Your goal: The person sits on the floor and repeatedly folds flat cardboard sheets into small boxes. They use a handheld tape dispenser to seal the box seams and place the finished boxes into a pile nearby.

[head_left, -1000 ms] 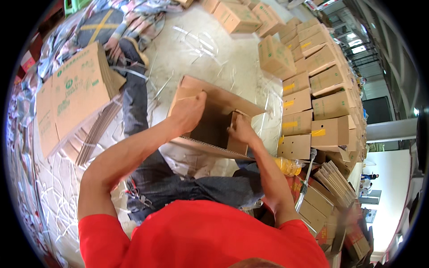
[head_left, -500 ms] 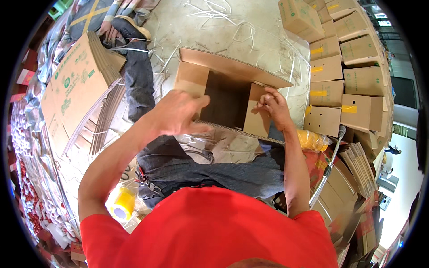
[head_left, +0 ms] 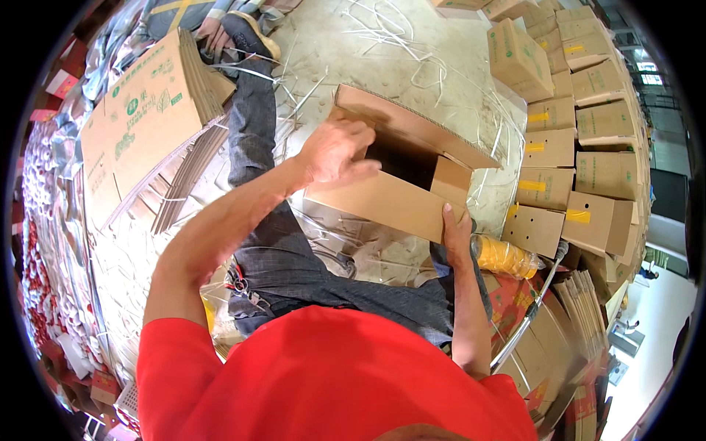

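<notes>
An open brown cardboard box (head_left: 401, 173) is held over the lap, its dark inside showing. Its near flap is pressed by the left hand (head_left: 334, 151), fingers spread; its right corner is gripped by the right hand (head_left: 456, 235). Flat cartons with green print (head_left: 140, 117) are stacked at left. Taped boxes with yellow strips (head_left: 566, 147) are piled at right, a yellow tape roll (head_left: 504, 257) below them.

One fisheye camera on your head looks steeply down, close over your red shirt and your arms (edges bend toward the rim), taking in the cardboard box (head_left: 401, 173) and the floor beyond.
</notes>
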Demonstrator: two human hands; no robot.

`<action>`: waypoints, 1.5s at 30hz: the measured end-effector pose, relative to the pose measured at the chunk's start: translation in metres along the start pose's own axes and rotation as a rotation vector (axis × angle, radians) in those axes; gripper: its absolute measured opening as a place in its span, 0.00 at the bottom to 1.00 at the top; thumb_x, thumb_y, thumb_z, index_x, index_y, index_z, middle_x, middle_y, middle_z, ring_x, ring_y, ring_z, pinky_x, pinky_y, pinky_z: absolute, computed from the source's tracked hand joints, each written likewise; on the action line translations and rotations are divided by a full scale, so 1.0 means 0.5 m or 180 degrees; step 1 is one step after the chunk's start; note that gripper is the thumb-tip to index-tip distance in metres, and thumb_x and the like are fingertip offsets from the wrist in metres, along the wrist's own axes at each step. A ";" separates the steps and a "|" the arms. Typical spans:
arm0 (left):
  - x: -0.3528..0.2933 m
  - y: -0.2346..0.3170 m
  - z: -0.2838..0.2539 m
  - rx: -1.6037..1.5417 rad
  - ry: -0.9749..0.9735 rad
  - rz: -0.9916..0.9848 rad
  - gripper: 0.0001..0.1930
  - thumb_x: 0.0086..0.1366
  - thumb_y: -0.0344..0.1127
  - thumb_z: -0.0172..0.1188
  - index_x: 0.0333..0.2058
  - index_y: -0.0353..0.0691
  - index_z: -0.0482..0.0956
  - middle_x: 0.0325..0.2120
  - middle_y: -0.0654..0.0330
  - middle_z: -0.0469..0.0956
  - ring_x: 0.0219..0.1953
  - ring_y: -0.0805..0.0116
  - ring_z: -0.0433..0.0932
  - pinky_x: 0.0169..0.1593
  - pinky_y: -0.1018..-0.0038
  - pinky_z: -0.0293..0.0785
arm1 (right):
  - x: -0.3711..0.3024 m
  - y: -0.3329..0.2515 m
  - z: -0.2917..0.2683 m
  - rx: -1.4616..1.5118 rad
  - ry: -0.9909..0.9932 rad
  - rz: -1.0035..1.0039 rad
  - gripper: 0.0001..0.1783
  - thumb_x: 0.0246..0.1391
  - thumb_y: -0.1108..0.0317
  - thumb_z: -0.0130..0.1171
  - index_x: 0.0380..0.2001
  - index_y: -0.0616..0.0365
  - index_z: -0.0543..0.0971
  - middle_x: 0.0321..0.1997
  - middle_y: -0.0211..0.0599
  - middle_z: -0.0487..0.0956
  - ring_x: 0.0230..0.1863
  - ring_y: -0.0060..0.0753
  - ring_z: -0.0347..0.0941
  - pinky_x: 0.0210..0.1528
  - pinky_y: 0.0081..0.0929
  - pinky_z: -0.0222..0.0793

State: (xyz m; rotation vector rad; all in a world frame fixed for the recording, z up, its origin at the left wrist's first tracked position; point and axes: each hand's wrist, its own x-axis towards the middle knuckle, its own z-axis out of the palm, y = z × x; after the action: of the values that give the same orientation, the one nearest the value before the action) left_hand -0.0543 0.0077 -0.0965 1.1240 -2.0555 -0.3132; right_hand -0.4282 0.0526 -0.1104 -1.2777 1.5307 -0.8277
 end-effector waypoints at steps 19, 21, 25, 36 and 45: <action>-0.116 -0.218 0.020 -0.1797 0.2014 -0.3982 0.36 0.66 0.36 0.67 0.66 0.26 0.60 0.49 0.42 0.79 0.51 0.54 0.81 0.52 0.58 0.80 | 0.013 -0.002 0.014 0.0290 0.0173 0.0143 0.24 0.66 0.59 0.65 0.57 0.65 0.77 0.49 0.37 0.83 0.48 0.26 0.77 0.52 0.28 0.74; -0.098 -0.188 -0.002 0.0240 0.1880 -0.3046 0.39 0.64 0.37 0.69 0.67 0.27 0.61 0.57 0.39 0.75 0.62 0.47 0.73 0.64 0.52 0.69 | 0.013 -0.005 0.018 0.0294 0.0113 0.0027 0.24 0.66 0.59 0.65 0.57 0.65 0.77 0.49 0.36 0.83 0.48 0.26 0.77 0.52 0.28 0.74; 0.049 -0.055 -0.055 0.0941 0.1019 -0.0587 0.33 0.63 0.36 0.68 0.65 0.33 0.69 0.60 0.45 0.74 0.64 0.43 0.71 0.67 0.54 0.63 | 0.019 -0.006 0.023 0.0190 0.0064 -0.0001 0.24 0.67 0.60 0.64 0.58 0.65 0.77 0.50 0.36 0.83 0.49 0.26 0.76 0.53 0.28 0.74; 0.159 0.155 0.192 -0.1277 -0.0215 -0.1724 0.11 0.64 0.34 0.61 0.40 0.32 0.82 0.42 0.44 0.84 0.46 0.42 0.83 0.51 0.53 0.78 | 0.035 0.003 0.024 -0.0113 0.0108 -0.0161 0.24 0.65 0.59 0.65 0.55 0.67 0.78 0.46 0.38 0.84 0.44 0.26 0.78 0.48 0.27 0.75; 0.239 0.122 0.395 -0.1911 0.0637 -0.4000 0.18 0.59 0.46 0.73 0.38 0.37 0.86 0.40 0.48 0.87 0.49 0.50 0.85 0.58 0.59 0.77 | 0.047 0.001 0.036 0.0204 0.0199 -0.0087 0.23 0.64 0.63 0.66 0.57 0.64 0.79 0.51 0.37 0.84 0.50 0.26 0.77 0.54 0.29 0.74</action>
State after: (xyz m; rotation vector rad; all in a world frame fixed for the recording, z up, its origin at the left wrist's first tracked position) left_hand -0.2726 -0.0794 -0.1391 1.7770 -0.7308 -1.2425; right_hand -0.4117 0.0312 -0.1220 -1.2386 1.5265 -0.9350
